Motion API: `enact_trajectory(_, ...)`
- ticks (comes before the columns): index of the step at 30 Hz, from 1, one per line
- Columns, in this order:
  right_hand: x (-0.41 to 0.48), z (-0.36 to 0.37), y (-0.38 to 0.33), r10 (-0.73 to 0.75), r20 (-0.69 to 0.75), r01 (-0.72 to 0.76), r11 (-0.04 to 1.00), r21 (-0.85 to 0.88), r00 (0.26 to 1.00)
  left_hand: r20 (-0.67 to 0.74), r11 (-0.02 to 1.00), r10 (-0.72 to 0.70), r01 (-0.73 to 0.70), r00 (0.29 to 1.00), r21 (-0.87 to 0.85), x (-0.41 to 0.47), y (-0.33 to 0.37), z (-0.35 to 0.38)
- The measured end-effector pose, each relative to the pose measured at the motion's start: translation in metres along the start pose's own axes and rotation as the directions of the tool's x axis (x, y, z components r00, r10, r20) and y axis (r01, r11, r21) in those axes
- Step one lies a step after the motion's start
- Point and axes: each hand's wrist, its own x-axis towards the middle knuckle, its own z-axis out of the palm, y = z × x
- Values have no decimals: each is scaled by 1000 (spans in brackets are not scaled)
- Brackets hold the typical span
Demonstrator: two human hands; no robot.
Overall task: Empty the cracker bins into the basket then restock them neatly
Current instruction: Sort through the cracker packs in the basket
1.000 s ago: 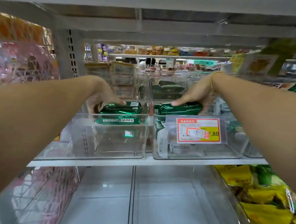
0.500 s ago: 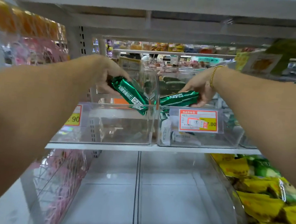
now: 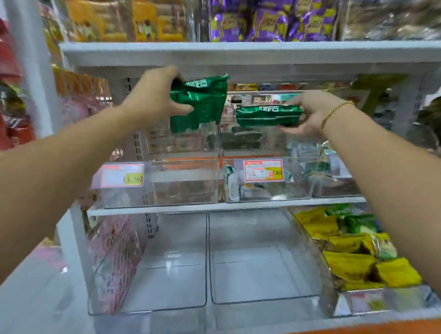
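1. Fingers [image 3: 166, 74] of the left hand [image 3: 151, 99] clamp a green pack [image 3: 200, 105]; right hand [image 3: 312, 113] fingers clamp a second pack [image 3: 268, 115], both above the upper bins [image 3: 184, 187].
2. Two lower bins [image 3: 261, 274] sit at the bottom shelf [image 3: 35, 297] front edge, yellow bags [image 3: 348, 264] to their right.
3. Those upper bins stand on the middle shelf [image 3: 224, 206]; the right one holds packs.

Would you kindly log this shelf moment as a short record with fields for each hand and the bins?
Left hand: grips crumpled green packets, number unclear, out of the bins
Right hand: holds flat green packet, level
Left upper bin: no packets visible inside
Right upper bin: price tag on front, loose packets at the bottom
Lower bins: no packets visible
Beside lower bins: yellow packets
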Motion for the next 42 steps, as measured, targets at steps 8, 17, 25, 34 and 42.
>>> enact_trajectory(8,-103,-41,21,-167,130,145,976,165,977,-175,896,444,-427,879,123,-117,33,-56)
enact_trajectory(17,-203,-87,125,1,322,25,997,-77,947,-17,880,474,-473,880,36,-294,44,-32)
enact_trajectory(25,-214,-125,259,336,371,-221,922,-318,866,256,926,377,-364,890,-100,-418,35,26)
enact_trajectory(34,-189,-122,371,421,254,-329,883,-335,871,510,953,301,-268,806,-139,-473,-5,79)
enact_trajectory(42,-120,-111,402,562,448,-288,790,-542,695,579,989,95,-12,809,-146,-481,-29,121)
